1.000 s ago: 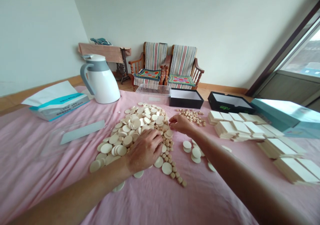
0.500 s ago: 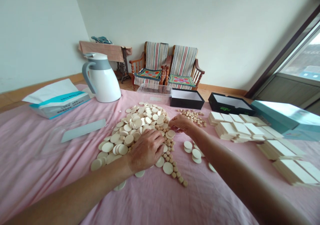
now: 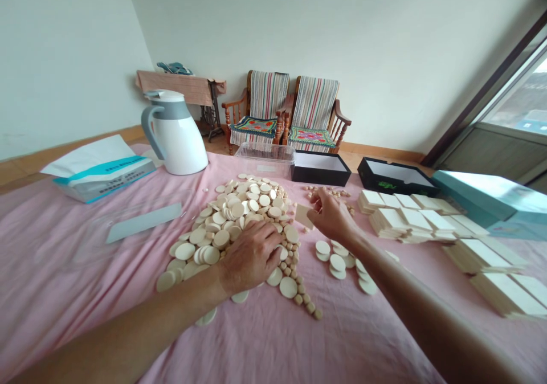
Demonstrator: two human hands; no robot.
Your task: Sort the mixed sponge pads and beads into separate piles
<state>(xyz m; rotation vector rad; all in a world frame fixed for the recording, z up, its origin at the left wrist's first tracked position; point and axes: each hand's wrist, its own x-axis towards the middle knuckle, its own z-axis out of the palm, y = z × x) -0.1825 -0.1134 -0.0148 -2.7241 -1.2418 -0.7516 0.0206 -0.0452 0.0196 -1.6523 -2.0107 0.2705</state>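
Observation:
My right hand is closed, pinching a thin pale wooden square piece at its edge, just right of the heap. My left hand lies palm down on the right front part of a heap of round wooden discs, fingers lightly bent and resting on it; what is beneath the palm is hidden. Small wooden beads run along the heap's right edge toward me. More loose beads lie behind my right hand, partly covered by it. Several separate discs sit below my right forearm.
Stacks of pale wooden rectangles stand on the right, before a light blue box. Two black trays and a clear plastic container line the back. A white jug and a tissue pack stand left on the pink cloth.
My right hand has moved right, away from the heap's edge, and the wooden square now shows in its fingers. My left hand has stayed in place.

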